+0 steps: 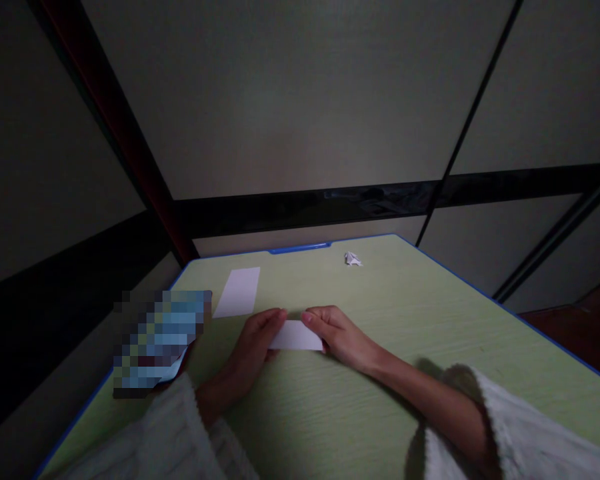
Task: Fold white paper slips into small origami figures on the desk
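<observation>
Landmark: white paper piece [296, 335], held near the middle of the green table [290, 413]. Both hands on it. Left hand [254, 339] grips its left end, thumb on the far left corner, other fingers curled under and partly hidden. Right hand [339, 333] grips its right end, thumb on the far right corner, fingers curled below. So both grips closed on the same paper piece; it spans the gap between them, long side running left-right. Can't tell whether it's one layer or several, or whether its underside touches the table. Flat white sheet [239, 291] lies beyond the paper piece and to its left, well clear of the right hand, near the left one. Small folded white paper shape [351, 258] sits farther out, beyond the paper piece and to its right, near the table's far edge. Pixelated flat item [163, 347], mostly blue, is left of the paper piece; content unreadable. Blue handle-like strip [301, 249] on the far table edge, straight beyond the paper piece. Pale panels [300, 100] with a black band [305, 212] stand behind all that. White knitted sleeves [535, 427] nearer than the paper piece, one each side.
</observation>
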Action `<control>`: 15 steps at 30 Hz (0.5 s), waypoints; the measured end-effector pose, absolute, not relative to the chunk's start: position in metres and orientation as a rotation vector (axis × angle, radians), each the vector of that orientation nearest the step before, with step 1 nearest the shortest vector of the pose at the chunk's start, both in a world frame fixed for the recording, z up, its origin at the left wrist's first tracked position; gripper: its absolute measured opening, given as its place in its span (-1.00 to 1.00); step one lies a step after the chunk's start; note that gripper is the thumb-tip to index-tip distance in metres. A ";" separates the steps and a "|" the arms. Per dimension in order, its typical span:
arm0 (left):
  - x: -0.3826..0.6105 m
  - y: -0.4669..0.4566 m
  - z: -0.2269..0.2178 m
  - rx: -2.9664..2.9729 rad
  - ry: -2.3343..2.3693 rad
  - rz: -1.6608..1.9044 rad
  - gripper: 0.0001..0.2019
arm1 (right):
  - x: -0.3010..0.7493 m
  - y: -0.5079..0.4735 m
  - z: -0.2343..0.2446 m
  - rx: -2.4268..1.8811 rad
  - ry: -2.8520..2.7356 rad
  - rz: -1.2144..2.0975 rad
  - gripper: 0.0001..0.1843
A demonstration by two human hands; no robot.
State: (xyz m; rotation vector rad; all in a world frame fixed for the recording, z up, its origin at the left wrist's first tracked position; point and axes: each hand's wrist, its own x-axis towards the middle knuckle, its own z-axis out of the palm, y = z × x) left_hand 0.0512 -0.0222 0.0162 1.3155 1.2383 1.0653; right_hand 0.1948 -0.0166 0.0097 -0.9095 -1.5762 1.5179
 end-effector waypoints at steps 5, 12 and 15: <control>0.052 -0.019 0.009 1.534 1.191 0.937 -0.74 | 0.195 -0.016 0.008 -0.882 -1.690 1.552 -0.69; 0.051 -0.022 0.009 1.502 1.143 0.918 -0.75 | 0.194 -0.018 0.019 -0.873 -1.725 1.564 -0.77; 0.050 -0.020 0.010 1.356 1.150 0.991 -0.77 | 0.196 -0.017 0.020 -0.829 -1.672 1.583 -0.77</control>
